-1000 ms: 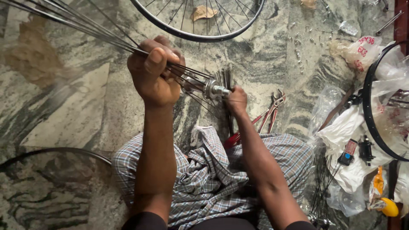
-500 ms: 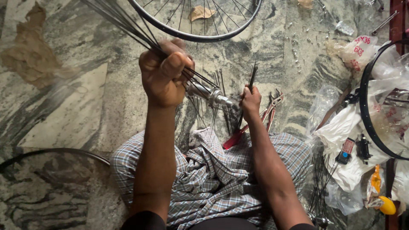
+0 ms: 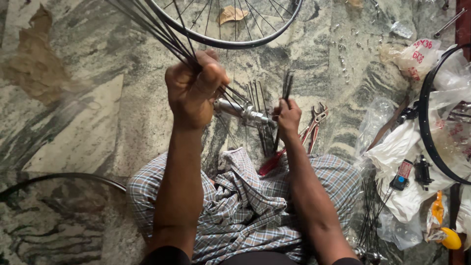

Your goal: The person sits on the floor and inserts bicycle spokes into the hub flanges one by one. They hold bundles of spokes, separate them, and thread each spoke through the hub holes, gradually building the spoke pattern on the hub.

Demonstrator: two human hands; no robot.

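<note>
My left hand (image 3: 194,88) is raised and closed around a bundle of thin black spokes (image 3: 152,27) that fan up to the left from a metal wheel hub (image 3: 243,112). The hub sticks out to the right of that fist. My right hand (image 3: 289,118) is just right of the hub, pinching a few loose spokes (image 3: 286,86) that stand up from its fingers. More loose spokes (image 3: 259,120) lie on the floor between the two hands. My checked cloth (image 3: 245,206) covers my lap below.
A spoked bicycle wheel (image 3: 230,41) lies at the top. Red-handled pliers (image 3: 306,135) rest on the marble floor by my right hand. Plastic bags (image 3: 407,147), small parts and another rim (image 3: 427,127) crowd the right side. A black rim arc (image 3: 64,177) lies at lower left.
My right hand has lifted off the floor pile with a few spokes and moved up to the right of the hub. The left hand with the spoke bundle has shifted slightly.
</note>
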